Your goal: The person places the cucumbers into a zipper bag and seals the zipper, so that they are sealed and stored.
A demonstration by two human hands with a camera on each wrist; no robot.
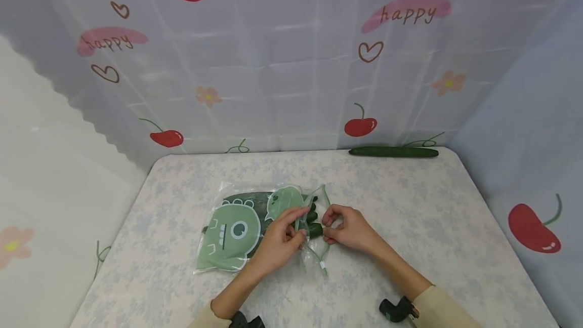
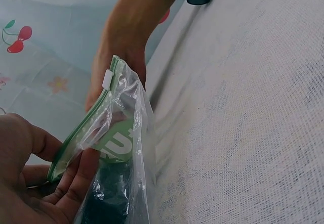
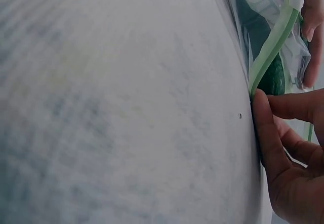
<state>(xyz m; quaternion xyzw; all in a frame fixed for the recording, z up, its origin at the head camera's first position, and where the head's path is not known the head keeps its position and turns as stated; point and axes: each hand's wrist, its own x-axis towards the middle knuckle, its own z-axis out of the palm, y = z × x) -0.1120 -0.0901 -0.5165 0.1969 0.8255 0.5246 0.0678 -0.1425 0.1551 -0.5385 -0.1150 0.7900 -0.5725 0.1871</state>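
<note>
A clear slider zip bag [image 1: 227,259] printed with green cartoon monsters lies flat on the table, with several cucumbers [image 1: 315,230] inside. Its mouth gapes to the right, and cucumber ends show there. My left hand [image 1: 279,242] pinches the near layer of the mouth; in the left wrist view, its thumb and fingers grip the green zip strip [image 2: 83,125]. At the other side of the mouth, my right hand [image 1: 349,227] pinches the green strip [image 3: 276,44] between thumb and forefinger, close to a cucumber end. The white slider [image 2: 108,80] sits near one end of the strip.
Another cucumber [image 1: 393,152] lies along the table's back edge, right of centre. A pale patterned cloth covers the table [image 1: 410,201]. Behind it hangs a curtain [image 1: 282,90] with cherries and hearts. Dark camera mounts [image 1: 397,310] are strapped at both wrists.
</note>
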